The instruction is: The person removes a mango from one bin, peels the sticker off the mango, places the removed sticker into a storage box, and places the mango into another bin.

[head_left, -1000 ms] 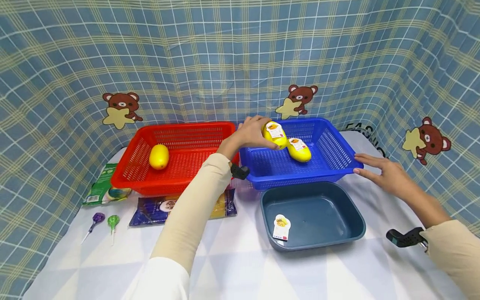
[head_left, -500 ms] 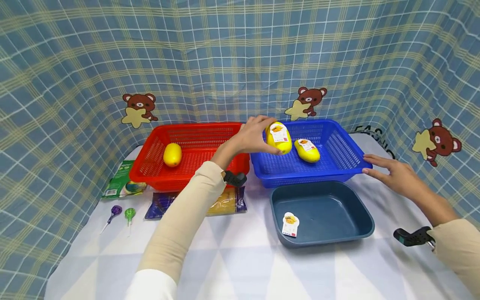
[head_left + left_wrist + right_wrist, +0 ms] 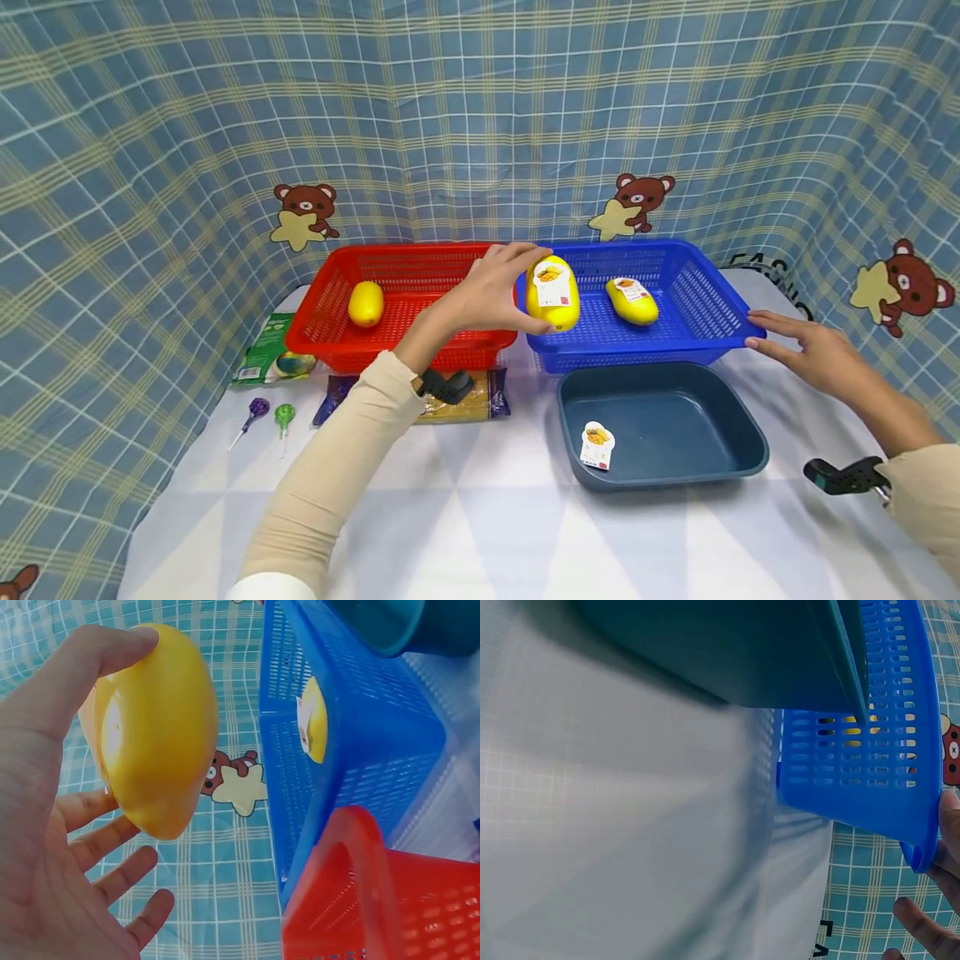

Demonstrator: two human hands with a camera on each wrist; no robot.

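- Purple packet (image 3: 491,400): largely hidden under the left forearm and red basket (image 3: 405,333).
- Right hand (image 3: 937,900): cut off by the right wrist view's edge.
- Label print (image 3: 597,446) in the teal tub: too small to read.

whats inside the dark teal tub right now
Only a small fruit-printed label lies in the dark teal tub, near its front left corner. The rest of the floor shows bare; under the label is hidden.

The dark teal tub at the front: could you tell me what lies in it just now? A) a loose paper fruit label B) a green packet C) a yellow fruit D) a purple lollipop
A: in the head view only a small white label printed with yellow fruit lies in the dark teal tub, near its left wall.
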